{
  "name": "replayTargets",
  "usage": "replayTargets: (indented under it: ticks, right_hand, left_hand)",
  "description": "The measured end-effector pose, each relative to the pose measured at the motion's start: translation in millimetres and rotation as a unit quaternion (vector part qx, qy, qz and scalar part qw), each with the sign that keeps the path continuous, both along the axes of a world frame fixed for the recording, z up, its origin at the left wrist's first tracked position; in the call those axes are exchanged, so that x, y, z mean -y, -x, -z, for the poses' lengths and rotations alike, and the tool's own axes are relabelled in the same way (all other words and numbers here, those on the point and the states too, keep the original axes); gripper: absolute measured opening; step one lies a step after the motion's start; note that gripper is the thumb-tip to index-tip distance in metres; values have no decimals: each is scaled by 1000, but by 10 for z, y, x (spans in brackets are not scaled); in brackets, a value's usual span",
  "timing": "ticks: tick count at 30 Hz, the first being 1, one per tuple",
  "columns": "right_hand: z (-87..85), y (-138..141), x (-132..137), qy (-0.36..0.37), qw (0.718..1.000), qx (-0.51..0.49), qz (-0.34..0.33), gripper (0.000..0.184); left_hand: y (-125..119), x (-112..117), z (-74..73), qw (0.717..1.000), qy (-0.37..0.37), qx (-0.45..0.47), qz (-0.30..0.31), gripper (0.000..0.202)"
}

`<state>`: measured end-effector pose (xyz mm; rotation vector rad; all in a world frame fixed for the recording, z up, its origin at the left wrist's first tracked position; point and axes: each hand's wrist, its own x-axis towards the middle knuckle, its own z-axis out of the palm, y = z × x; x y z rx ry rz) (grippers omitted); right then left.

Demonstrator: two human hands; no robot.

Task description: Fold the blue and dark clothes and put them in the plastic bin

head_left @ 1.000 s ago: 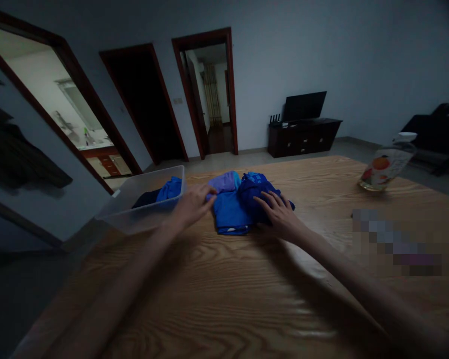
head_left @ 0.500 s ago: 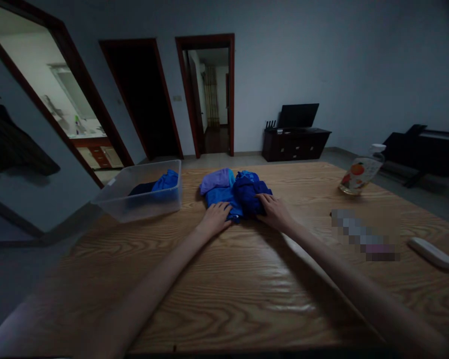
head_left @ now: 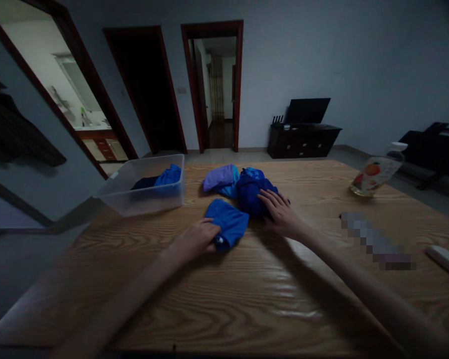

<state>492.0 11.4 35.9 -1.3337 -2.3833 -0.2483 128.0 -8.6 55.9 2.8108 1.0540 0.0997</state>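
Looking down from the head view, we've got our left hand [head_left: 201, 235] pinched on the near-left corner of one folded blue cloth [head_left: 230, 220], mid-surface [head_left: 243, 304], probably to keep its fold tidy. Our right hand [head_left: 282, 212] rests fingers spread on one dark blue bundle [head_left: 249, 193], likely steadying it. One purple bundle [head_left: 217, 178] lies nearer the far edge. One clear bin [head_left: 157, 201] by the far left corner holds cloth, pieces uncountable. One bottle [head_left: 374, 174] stands near the right edge.
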Motion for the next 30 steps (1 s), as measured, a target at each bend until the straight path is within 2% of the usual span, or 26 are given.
replayTargets:
  ticks: [2, 4, 6, 7, 10, 14, 16, 18, 22, 25, 27, 30]
  right_hand:
    - [-61, 112, 222, -9, 999, -15, -50, 72]
    - [-97, 288, 491, 28, 995, -36, -93, 52]
    - [-78, 505, 735, 114, 990, -28, -81, 26]
    - [-42, 616, 823, 148, 987, -20, -60, 29]
    - [132, 890, 885, 190, 981, -49, 4, 40]
    - [294, 1005, 615, 247, 958, -147, 16, 34]
    - [289, 971, 501, 268, 949, -166, -7, 28]
    - [243, 917, 477, 285, 941, -180, -41, 27]
    - [136, 821, 624, 301, 928, -206, -75, 31]
    - [123, 770, 713, 290, 926, -237, -39, 34]
    - [163, 762, 714, 316, 909, -270, -30, 40]
    - [245, 815, 655, 354, 880, -311, -54, 61]
  left_hand:
    - [309, 446, 114, 998, 28, 55, 21, 37]
    - [590, 833, 198, 994, 52, 96, -19, 67]
    - [776, 1040, 220, 983, 103, 131, -75, 70]
    - [820, 1056, 212, 976, 124, 148, -100, 63]
    - [765, 800, 186, 961, 125, 196, -149, 42]
    - [436, 181, 265, 958, 97, 193, -190, 60]
    - [256, -63, 321, 955, 96, 185, -211, 71]
    - [113, -219, 350, 954, 126, 189, -194, 77]
    - [4, -305, 326, 951, 206, 198, -118, 71]
    - [26, -262, 290, 949, 207, 200, -126, 63]
    - [24, -216, 275, 948, 214, 201, -126, 62]
    - [-54, -149, 271, 941, 210, 221, -144, 80]
